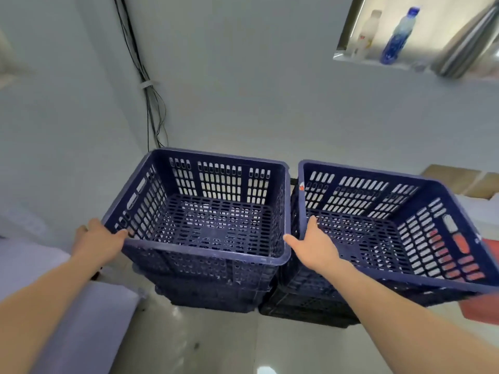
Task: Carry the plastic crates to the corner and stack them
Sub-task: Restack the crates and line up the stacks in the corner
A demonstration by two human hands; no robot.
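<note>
Head view looks down on two dark blue plastic crates standing side by side in the corner of a pale-walled room. The left crate (216, 211) sits on top of a stack of similar crates, its back wall close to the corner where black cables (151, 98) run down the wall. The right crate (378, 220) tops a second stack just beside it, and the two rims are close together, nearly touching. Both top crates are empty, with slotted walls and a grid floor.

The left hand (100, 238) rests on the near left corner of the left crate, fingers curled over the rim and the thumb lying along the front edge, so it has hold of the rim. The right hand (314, 244) is at the near left corner of the right crate, in the gap between the two stacks; its fingers are spread, the thumb points toward the left crate and the palm lies against the rim. I cannot tell whether it grips the rim or only rests there.

Something red (483, 306) shows behind the right crate's right wall. Higher up on the right, a ledge (351, 57) holds a blue bottle (399, 36) and a pale bottle (367, 33). The floor (216, 346) below is glossy.
</note>
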